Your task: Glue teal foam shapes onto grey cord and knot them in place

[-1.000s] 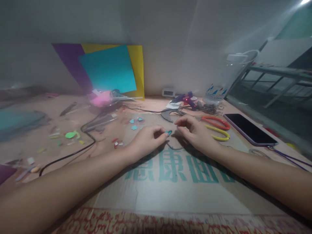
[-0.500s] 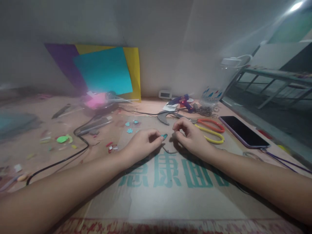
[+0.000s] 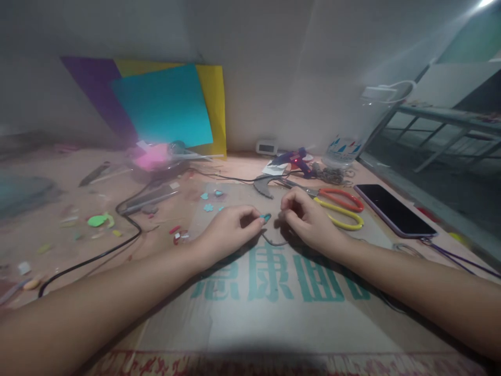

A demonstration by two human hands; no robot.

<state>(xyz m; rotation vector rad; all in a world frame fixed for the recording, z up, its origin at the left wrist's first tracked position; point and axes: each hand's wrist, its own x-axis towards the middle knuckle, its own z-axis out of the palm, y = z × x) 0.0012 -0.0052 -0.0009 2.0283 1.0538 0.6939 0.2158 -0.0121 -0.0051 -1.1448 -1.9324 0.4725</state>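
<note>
My left hand (image 3: pixel 235 227) pinches a small teal piece (image 3: pixel 266 217) between thumb and fingertips, above a cardboard sheet with green printed characters (image 3: pixel 270 277). A thin grey cord (image 3: pixel 274 243) hangs in a curve below the piece and runs towards my right hand (image 3: pixel 307 216). That hand is curled just to the right, apart from the teal piece; whatever its fingertips hold is hidden. Behind my left fingers lie small teal shapes, one like a flower (image 3: pixel 208 208). Beside my right hand are the orange and yellow loop handles (image 3: pixel 346 219) of a cutting tool.
A phone (image 3: pixel 395 210) lies at the right edge. Towards the wall stand a purple glue gun (image 3: pixel 291 158), a small white display (image 3: pixel 266 147) and a clear bottle (image 3: pixel 344 149). Coloured sheets (image 3: pixel 166 107) lean there. A black cable (image 3: pixel 97 254) crosses the scrap-strewn left side.
The view has shifted slightly. My right fingers have curled in more than a second ago. My left hand keeps its pinch on the teal piece, almost in place.
</note>
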